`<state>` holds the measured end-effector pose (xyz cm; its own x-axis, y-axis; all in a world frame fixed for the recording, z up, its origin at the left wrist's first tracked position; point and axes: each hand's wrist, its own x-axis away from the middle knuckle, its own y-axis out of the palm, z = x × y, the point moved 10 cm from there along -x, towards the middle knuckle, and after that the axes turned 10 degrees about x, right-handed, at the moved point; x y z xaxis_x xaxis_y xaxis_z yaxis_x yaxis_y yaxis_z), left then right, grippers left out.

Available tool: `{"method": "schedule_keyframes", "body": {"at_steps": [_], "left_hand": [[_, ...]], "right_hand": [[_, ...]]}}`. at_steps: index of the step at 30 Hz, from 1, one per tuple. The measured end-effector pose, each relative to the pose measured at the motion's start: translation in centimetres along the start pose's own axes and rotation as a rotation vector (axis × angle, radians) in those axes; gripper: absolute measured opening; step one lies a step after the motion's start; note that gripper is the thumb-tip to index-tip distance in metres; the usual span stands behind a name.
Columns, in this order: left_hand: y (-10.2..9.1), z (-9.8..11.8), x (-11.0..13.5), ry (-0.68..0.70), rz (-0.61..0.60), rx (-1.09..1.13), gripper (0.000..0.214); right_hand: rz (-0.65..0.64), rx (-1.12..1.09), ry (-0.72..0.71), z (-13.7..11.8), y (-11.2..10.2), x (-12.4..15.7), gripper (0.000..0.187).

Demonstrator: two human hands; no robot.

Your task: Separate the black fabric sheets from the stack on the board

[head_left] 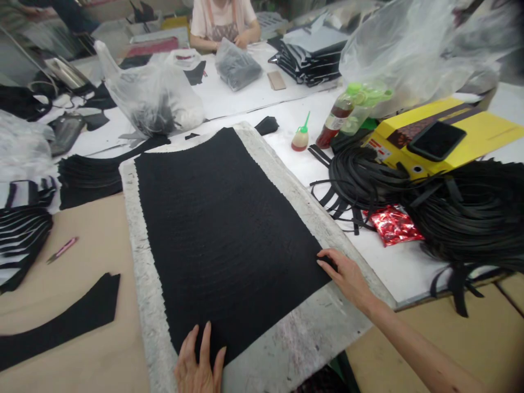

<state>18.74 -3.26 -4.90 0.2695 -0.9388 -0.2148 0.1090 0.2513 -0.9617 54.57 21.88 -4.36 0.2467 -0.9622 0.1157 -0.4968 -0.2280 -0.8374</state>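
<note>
A large black fabric piece (pixel 229 240) with zigzag-cut edges lies flat on a worn grey board (pixel 311 338). At its near left corner, my left hand (pixel 200 357) rests with fingers spread, fingertips on the cloth. My right hand (pixel 344 273) is at the near right edge, with thumb and fingers pinching a bit of the fabric there. To the left of the board, a curved black fabric strip (pixel 69 322) lies on the tan tabletop (pixel 94 240), with pink-handled thread snips (pixel 63 250) farther up.
Coils of black strips (pixel 470 213), a red foil packet (pixel 395 225) and a yellow box (pixel 393 136) bearing a phone (pixel 437 140) stand right. Beyond the board are a small oil bottle (pixel 300 139), a drink bottle (pixel 334 120) and a plastic bag (pixel 159 95). A person (pixel 225 24) sits opposite.
</note>
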Motion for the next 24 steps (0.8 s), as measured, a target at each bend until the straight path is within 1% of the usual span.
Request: {"method": "schedule_keyframes", "body": {"at_steps": [4,7,8,10,12,14,16,18,19,22,24], "left_hand": [[-0.7,0.6,-0.3,-0.009,-0.059,0.021,0.053],[-1.0,0.9,-0.5,-0.04,-0.114,0.008,0.053],[-1.0,1.0,-0.6,-0.048,-0.123,-0.002,0.053],[-1.1,1.0,-0.6,-0.052,-0.132,-0.019,0.054],[-1.2,1.1,-0.7,-0.054,-0.14,-0.026,0.055],[-1.3,1.1,-0.7,-0.057,-0.148,-0.022,0.056],[-1.4,1.1,-0.7,-0.065,-0.152,-0.009,0.057],[-1.5,1.0,-0.8,-0.073,-0.155,0.006,0.056],[-1.5,0.9,-0.9,-0.079,-0.158,0.018,0.054],[-1.6,0.5,-1.1,-0.114,-0.157,0.075,0.048],[-1.8,-0.2,-1.3,-0.173,-0.131,0.129,0.044]], "right_hand": [[0.003,-0.009,-0.006,0.6,0.2,0.1,0.032],[0.037,0.121,-0.057,0.5,0.3,0.1,0.043],[0.073,0.191,-0.078,0.1,0.0,0.2,0.048],[0.164,0.374,-0.143,-1.3,-0.8,0.4,0.056],[0.26,0.548,-0.236,-3.5,-1.6,0.7,0.057],[0.269,0.613,-0.35,-5.5,-1.3,0.9,0.055],[0.214,0.58,-0.426,-6.2,-0.3,0.9,0.056],[0.167,0.553,-0.439,-5.7,0.8,0.7,0.062],[0.163,0.552,-0.429,-5.2,1.1,0.7,0.064],[0.179,0.558,-0.365,-3.5,1.5,0.9,0.067],[0.154,0.514,-0.316,-2.4,1.8,1.0,0.068]]}}
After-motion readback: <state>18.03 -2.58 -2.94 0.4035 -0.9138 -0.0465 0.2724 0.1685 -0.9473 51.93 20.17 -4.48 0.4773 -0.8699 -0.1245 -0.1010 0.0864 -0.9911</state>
